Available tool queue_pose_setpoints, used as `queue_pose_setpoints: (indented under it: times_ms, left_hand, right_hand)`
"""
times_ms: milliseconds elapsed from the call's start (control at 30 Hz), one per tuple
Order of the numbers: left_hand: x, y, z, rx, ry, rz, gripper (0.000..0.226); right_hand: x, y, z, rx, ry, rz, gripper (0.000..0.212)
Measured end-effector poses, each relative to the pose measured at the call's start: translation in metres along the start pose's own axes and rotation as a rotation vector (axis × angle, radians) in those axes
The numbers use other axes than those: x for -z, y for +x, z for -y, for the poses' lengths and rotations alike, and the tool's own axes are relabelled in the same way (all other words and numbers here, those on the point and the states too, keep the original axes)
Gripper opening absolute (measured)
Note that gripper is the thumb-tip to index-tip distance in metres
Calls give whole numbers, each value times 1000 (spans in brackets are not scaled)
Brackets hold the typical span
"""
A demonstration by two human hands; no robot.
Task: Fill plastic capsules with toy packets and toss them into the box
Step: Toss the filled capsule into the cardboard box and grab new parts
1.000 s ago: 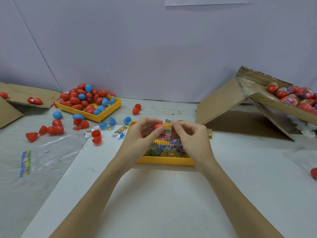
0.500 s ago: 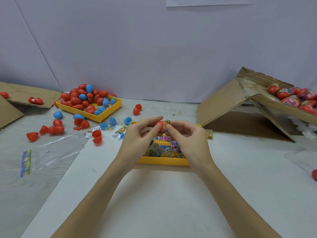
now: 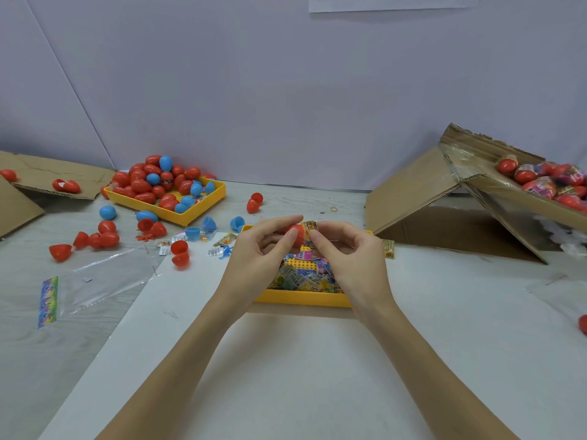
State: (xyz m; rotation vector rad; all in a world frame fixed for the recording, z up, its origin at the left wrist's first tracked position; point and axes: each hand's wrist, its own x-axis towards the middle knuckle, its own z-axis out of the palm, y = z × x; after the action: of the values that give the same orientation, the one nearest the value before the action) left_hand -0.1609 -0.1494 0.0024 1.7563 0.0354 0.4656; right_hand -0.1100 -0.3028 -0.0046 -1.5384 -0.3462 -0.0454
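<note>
Near field: both forearms extended over white board. Left hand (image 3: 260, 249) pinching red capsule (image 3: 296, 234) between thumb and fingertips; right hand (image 3: 346, 255) with thumb and forefinger pinched on toy packet (image 3: 310, 226) at capsule mouth. Compared with one second ago: hands raised slightly, packet now bunched against capsule rather than stretched between hands. Judged: insertion under way, closure and toss pending.

Directly beneath: yellow tray (image 3: 301, 298) of loose packets.

Further left: second yellow tray (image 3: 219, 193) heaped with red and blue capsules.

Far right: cardboard box (image 3: 508, 198), tilted, holding filled capsules.
</note>
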Motion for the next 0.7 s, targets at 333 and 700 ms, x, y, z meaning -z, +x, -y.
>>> queue_pose_setpoints:
  times_ms: [333, 700]
  left_hand:
    - [1, 1, 1, -38, -32, -28, 30]
    - [4, 1, 2, -177, -77, 17, 45]
  right_hand:
    - [-3, 0, 1, -11, 58, 38, 18]
    - [2, 3, 9, -182, 349, 112, 16]
